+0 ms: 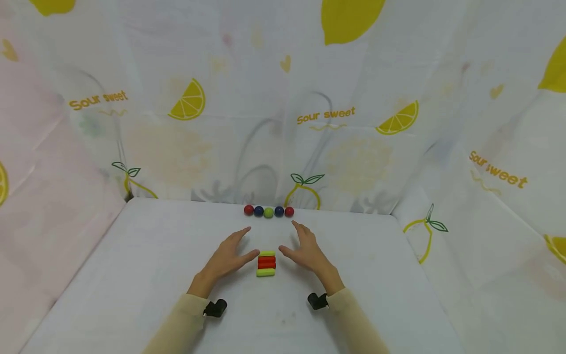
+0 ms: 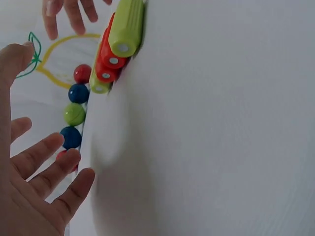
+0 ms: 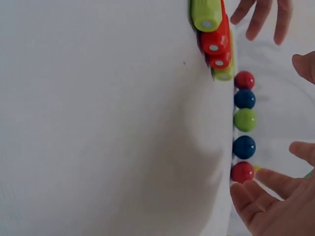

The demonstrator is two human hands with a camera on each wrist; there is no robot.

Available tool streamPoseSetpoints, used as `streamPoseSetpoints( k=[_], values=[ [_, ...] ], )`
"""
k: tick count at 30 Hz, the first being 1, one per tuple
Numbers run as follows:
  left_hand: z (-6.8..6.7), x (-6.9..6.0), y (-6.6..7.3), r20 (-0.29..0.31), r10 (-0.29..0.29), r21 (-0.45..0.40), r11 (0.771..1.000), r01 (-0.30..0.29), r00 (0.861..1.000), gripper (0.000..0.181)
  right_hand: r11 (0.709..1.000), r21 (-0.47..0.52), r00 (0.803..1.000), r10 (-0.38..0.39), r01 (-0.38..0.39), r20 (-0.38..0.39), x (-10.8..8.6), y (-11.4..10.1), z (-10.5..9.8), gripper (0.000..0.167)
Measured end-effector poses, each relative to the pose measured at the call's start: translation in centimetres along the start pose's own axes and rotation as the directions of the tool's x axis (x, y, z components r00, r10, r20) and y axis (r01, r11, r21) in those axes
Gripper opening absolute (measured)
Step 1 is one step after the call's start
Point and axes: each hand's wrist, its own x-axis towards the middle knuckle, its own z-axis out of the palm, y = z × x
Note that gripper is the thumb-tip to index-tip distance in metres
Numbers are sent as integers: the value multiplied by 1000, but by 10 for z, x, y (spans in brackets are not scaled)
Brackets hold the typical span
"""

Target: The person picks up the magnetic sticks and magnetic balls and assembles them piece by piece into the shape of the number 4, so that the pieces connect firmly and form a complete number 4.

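Observation:
Both hands hover above the white table with fingers spread and nothing in them. My left hand (image 1: 226,256) is left of a small stack of short rods, its thumb tip close to the far one. My right hand (image 1: 310,253) mirrors it on the right, thumb pointing inward. The rods lie side by side: a yellow-green rod (image 1: 266,272) nearest me, two red rods (image 1: 267,266) in the middle, another yellow-green rod (image 1: 267,253) farthest. Pale round inserts show in the rod ends in both wrist views, as on the near yellow-green rod (image 3: 206,14).
At the table's far edge sits a row of balls: a red ball (image 1: 249,210), a blue ball (image 1: 258,211), a green ball (image 1: 268,213), another blue ball (image 1: 279,211) and another red ball (image 1: 289,211). Behind them hangs a lemon-printed curtain (image 1: 265,147). Dark wrist cameras (image 1: 215,308) sit on both wrists.

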Motion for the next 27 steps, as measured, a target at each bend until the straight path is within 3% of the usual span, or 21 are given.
streamPoseSetpoints(
  k=[5, 13, 18, 27],
  values=[
    [13, 3, 4, -51, 28, -76, 997, -32, 998, 71, 998, 57, 999, -27, 25, 38, -2, -6, 15, 83],
    [27, 5, -2, -64, 62, -87, 994, -68, 996, 46, 986, 142, 994, -94, 85, 58, -6, -10, 27, 64],
    [33, 8, -3, -72, 85, -59, 994, -90, 994, 37, 981, 147, 990, -136, 129, 35, -3, -7, 34, 52],
    [38, 10, 1, -80, 37, 20, 999, -36, 996, 23, 983, 108, 989, -150, 147, 15, 2, -7, 43, 35]
  ],
)
